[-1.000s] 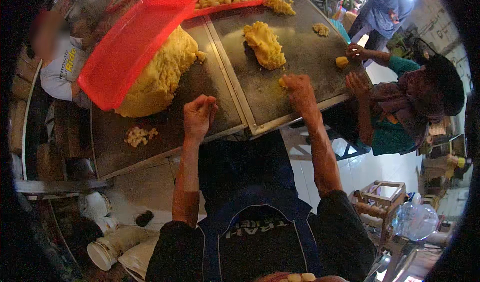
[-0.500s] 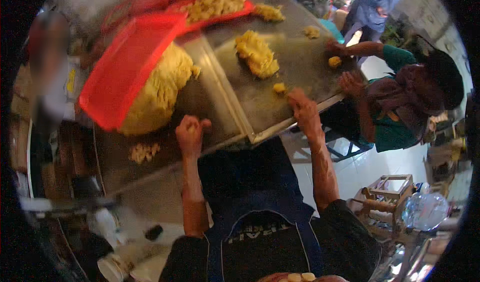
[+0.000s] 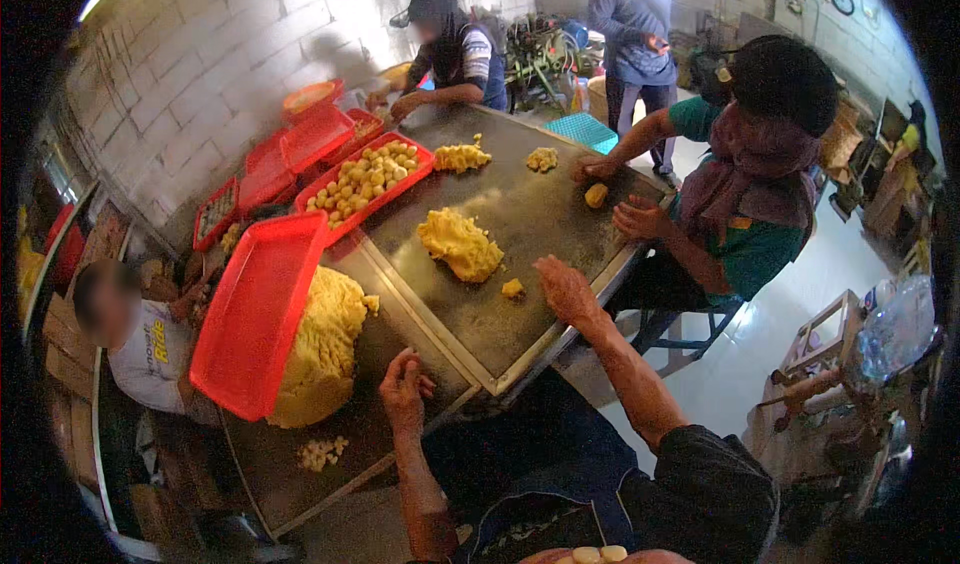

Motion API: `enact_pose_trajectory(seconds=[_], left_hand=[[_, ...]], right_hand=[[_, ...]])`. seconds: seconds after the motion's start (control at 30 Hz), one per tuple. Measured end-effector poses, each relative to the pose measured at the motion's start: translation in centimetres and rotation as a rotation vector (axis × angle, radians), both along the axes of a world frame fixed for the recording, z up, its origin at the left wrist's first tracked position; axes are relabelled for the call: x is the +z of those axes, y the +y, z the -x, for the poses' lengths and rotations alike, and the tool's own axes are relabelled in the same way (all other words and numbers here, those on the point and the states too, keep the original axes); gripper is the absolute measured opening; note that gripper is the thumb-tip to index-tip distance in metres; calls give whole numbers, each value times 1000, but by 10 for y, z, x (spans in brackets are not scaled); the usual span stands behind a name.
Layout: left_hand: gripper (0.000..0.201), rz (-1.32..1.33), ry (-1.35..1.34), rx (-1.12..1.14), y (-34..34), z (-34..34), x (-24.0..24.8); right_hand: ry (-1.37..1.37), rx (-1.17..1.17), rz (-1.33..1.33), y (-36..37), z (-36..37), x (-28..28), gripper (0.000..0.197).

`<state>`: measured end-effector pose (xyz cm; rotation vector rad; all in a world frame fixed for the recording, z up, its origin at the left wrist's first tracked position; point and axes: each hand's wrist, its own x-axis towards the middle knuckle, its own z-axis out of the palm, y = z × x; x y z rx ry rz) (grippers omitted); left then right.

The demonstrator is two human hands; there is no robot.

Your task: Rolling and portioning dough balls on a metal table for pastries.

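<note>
on metal table (image 3: 560, 214), right hand (image 3: 563, 289) flat beside dough lump (image 3: 513, 288), left hand (image 3: 405, 392) curled

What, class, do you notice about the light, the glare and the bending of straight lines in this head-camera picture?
Head view: daylight from the upper right washes out the far person; a soft sheen lies on the metal table near the dough mound; the table edges and wall blocks curve toward the rim; black corners frame the fisheye circle; the left hand and right hand look sharp.
</note>
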<state>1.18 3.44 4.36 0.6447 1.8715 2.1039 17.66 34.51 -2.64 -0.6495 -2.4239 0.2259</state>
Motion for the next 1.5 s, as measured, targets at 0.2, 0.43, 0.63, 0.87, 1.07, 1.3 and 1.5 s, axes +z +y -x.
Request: enact_pose_trajectory(seconds=[0.2, 0.43, 0.63, 0.87, 1.07, 1.3, 1.5], left_hand=[[59, -105, -64, -82, -11, 18, -47], [43, -99, 235, -306, -6, 28, -68], [23, 290, 546, -154, 11, 13, -10], [9, 552, 545, -131, 2, 15, 11], [21, 686, 543, -352, 8, 40, 25], [53, 589, 811, 272, 61, 51, -45], [75, 825, 1012, 1, -6, -10, -37]], right_hand=[[86, 72, 47, 11, -2, 2, 29], [210, 117, 205, 22, -4, -8, 28], [134, 100, 271, 14, -15, 35, 26], [184, 56, 264, 7, -6, 30, 25], [305, 30, 334, 4, -12, 30, 26], [411, -79, 459, 4, -14, 28, 33], [775, 371, 1260, -64, 11, 35, 36]])
